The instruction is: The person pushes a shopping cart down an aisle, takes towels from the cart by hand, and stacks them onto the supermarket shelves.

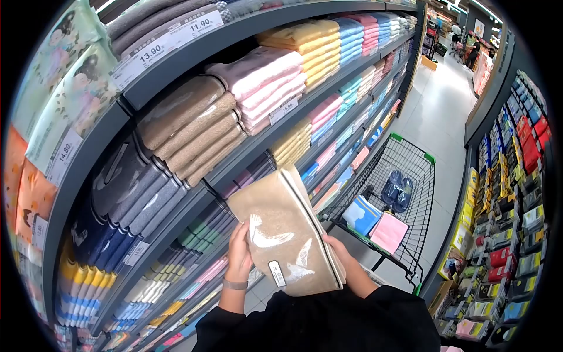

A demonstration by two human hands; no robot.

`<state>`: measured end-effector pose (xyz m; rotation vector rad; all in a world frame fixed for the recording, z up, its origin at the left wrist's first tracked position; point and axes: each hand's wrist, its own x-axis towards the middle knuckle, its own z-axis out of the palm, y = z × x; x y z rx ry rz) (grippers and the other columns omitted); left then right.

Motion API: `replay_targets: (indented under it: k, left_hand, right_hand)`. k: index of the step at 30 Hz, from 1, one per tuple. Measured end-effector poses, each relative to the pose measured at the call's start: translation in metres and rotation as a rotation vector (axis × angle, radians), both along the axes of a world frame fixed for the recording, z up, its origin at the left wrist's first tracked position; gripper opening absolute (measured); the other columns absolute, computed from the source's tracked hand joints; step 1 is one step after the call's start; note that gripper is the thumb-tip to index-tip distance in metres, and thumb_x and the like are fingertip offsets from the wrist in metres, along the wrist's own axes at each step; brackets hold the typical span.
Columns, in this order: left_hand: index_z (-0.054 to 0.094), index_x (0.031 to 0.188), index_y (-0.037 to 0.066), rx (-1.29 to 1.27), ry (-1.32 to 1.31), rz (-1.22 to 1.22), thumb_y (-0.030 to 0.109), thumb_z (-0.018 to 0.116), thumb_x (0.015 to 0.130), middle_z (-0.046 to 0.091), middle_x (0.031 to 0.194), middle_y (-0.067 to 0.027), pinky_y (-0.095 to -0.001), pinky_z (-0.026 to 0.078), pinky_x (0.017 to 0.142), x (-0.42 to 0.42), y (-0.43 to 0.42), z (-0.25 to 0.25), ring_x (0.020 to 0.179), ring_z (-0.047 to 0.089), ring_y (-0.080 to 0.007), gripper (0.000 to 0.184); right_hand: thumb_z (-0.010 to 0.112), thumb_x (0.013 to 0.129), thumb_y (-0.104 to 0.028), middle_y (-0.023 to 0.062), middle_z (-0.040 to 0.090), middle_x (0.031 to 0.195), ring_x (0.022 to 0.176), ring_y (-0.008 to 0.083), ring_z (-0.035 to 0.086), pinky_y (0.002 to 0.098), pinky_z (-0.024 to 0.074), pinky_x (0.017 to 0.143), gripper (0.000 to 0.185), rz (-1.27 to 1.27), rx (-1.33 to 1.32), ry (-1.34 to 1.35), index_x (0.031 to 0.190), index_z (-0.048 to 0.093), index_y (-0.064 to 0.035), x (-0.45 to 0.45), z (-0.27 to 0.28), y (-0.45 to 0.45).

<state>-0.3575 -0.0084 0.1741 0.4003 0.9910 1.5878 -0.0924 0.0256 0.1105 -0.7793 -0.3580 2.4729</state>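
Observation:
Between my two hands is a folded tan towel (270, 205) with white bird shapes, a dark-and-white edge stripe and a small label near its lower side. My left hand (238, 251) grips its left edge, with a band on that wrist. On the opposite edge, my right hand (337, 252) holds it, the fingers partly hidden behind. Just beyond, on the shelf, lies a stack of similar tan towels (202, 138), beside pink towels (267, 85) and grey-blue towels (138, 188).
A black wire shopping cart (419, 234) stands to the right, holding a blue towel (360, 214), a pink towel (389, 233) and dark slippers (397, 190). Shelves of packaged goods (498, 258) line the far right. The tiled aisle (443, 105) runs ahead, with people in the distance.

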Motion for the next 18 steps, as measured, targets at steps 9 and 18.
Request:
replay_targets:
  k: [9, 18]
  left_hand:
    - [0.05, 0.128, 0.0, -0.16, -0.217, -0.262, 0.028, 0.054, 0.097, 0.057, 0.126, -0.0111, -0.0347, 0.044, 0.097, 0.023, -0.028, -0.016, 0.115, 0.055, -0.0212, 0.042]
    - [0.058, 0.118, -0.002, -0.129, 0.501, -0.18, 0.018, 0.061, 0.093, 0.064, 0.108, -0.0067, -0.0264, 0.047, 0.083, 0.027, -0.033, -0.004, 0.094, 0.059, -0.0107, 0.032]
  right_hand:
    - [0.062, 0.078, -0.027, 0.022, 0.06, 0.118, 0.103, 0.035, 0.061, 0.0447, 0.046, 0.095, 0.059, -0.028, -0.059, -0.037, 0.128, 0.05, 0.0031, 0.013, -0.002, 0.009]
    - [0.066, 0.088, -0.022, 0.0024, 0.064, 0.107, 0.095, 0.0103, 0.058, 0.0273, 0.0467, 0.085, 0.038, -0.089, 0.641, -0.386, 0.119, 0.06, 0.0009, 0.009, 0.038, 0.015]
